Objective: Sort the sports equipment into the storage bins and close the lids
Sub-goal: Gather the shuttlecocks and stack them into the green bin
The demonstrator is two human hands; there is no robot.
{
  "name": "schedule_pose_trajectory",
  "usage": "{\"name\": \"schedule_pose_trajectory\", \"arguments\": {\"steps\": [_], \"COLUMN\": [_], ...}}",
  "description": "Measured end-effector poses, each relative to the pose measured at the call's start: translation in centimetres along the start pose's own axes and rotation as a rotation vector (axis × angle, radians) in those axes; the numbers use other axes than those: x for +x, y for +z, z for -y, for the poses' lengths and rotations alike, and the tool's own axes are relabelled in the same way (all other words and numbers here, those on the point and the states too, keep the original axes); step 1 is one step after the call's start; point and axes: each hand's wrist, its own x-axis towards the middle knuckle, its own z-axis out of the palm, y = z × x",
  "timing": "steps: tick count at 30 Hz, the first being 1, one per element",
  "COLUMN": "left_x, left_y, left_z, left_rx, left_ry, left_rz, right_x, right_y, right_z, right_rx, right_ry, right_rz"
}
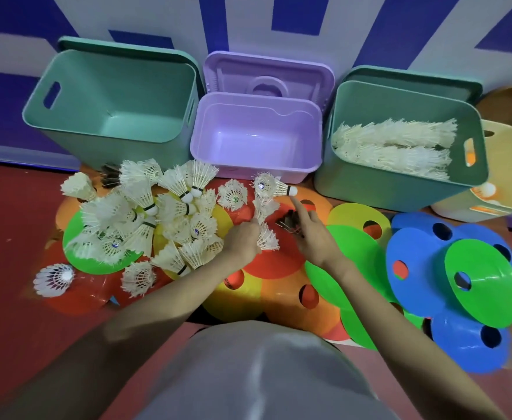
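Left hand stacking shuttlecocks, right hand reaching for the next.

The left hand (pixel 242 241) curls round a nested shuttlecock stack (pixel 266 219) whose long axis runs up toward the purple bin (pixel 256 165). The right hand (pixel 312 234), index finger extended, nearly touches a loose shuttlecock (pixel 274 185) lying crosswise just above the stack, cork pointing toward the right green bin (pixel 400 189).

left hand (pixel 242 241) grips shuttlecocks (pixel 267 234) | right hand (pixel 312 234) above cones (pixel 279 259)

Smooth plastic bins (pixel 254 140), feathered shuttlecocks (pixel 145 213), glossy plastic disc cones (pixel 488 286).
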Motion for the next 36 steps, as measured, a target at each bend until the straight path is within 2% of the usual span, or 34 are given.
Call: {"name": "schedule_pose_trajectory", "arguments": {"steps": [2, 7, 9, 16, 21, 24, 26, 29, 31, 36], "left_x": [0.0, -0.6, -1.1, -2.2, -2.3, -2.6, -2.8, -3.0, -2.9, -2.9], "left_y": [0.0, -0.7, -1.3, -2.4, -3.1, -3.8, -4.3, -5.2, -5.7, -6.3], "left_z": [0.0, 1.3, 1.9, 2.8, 4.2, 5.7, 6.8, 8.4, 9.7, 12.0], "left_rx": [-0.039, -0.368, -0.443, -0.624, -0.728, -0.745, -0.803, -0.842, -0.856, -0.893], "left_ry": [-0.006, 0.043, 0.059, 0.042, 0.015, -0.01, -0.036, -0.06, -0.098, -0.125], "left_rz": [-0.007, -0.067, -0.091, -0.186, -0.267, -0.293, -0.299, -0.352, -0.395, -0.402], "right_x": [-0.9, -2.8, -3.0, -1.6, -0.8, -0.1, 0.2, 1.2, 2.6, 5.8], "right_y": [-0.8, -2.8, -3.3, -0.7, 0.7, 0.7, 0.6, 0.7, 1.3, 3.4], "right_z": [0.0, 1.2, 2.1, 4.8, 6.9, 7.4, 7.9, 8.5, 8.1, 7.7], "right_rx": [0.079, 0.319, 0.374, 0.331, 0.306, 0.317, 0.311, 0.337, 0.25, -0.19], "right_ry": [-0.015, -0.022, -0.03, -0.136, -0.228, -0.204, -0.201, -0.205, -0.18, -0.071], "right_rz": [-0.081, -0.468, -0.532, -0.317, -0.223, -0.083, -0.089, -0.232, -0.259, -0.152]}}
